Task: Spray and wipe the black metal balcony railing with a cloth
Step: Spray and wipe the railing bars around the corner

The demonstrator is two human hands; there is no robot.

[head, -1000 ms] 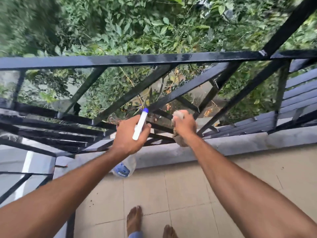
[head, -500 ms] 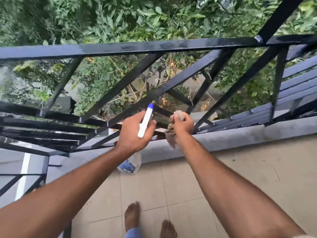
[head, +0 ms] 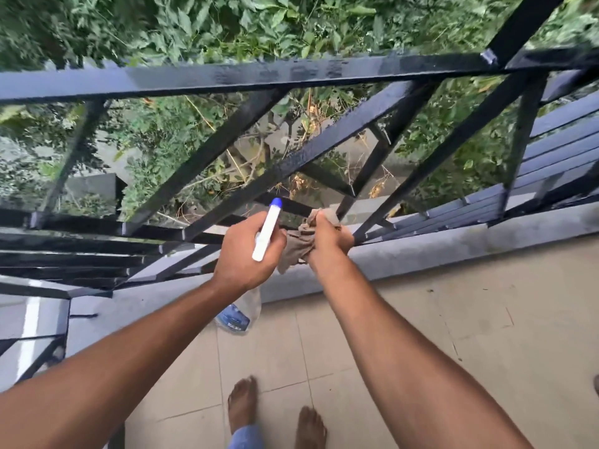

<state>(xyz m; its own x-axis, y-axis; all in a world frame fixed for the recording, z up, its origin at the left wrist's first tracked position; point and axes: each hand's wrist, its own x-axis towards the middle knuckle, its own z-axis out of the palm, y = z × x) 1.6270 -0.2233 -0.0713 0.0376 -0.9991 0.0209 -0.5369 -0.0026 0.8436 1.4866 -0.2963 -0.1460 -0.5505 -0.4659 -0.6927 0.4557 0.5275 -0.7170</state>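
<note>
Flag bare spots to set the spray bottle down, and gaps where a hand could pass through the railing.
The floor tiles right of the right forearm, below the grey curb, are bare. The wide openings between diagonal bars of the railing, under its top rail, look passable. Crowded: low centre, where left hand, spray bottle, right hand and cloth bunch.

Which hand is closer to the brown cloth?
Right. The right hand grips the cloth; the left hand sits just left of it, holding the spray bottle.
</note>
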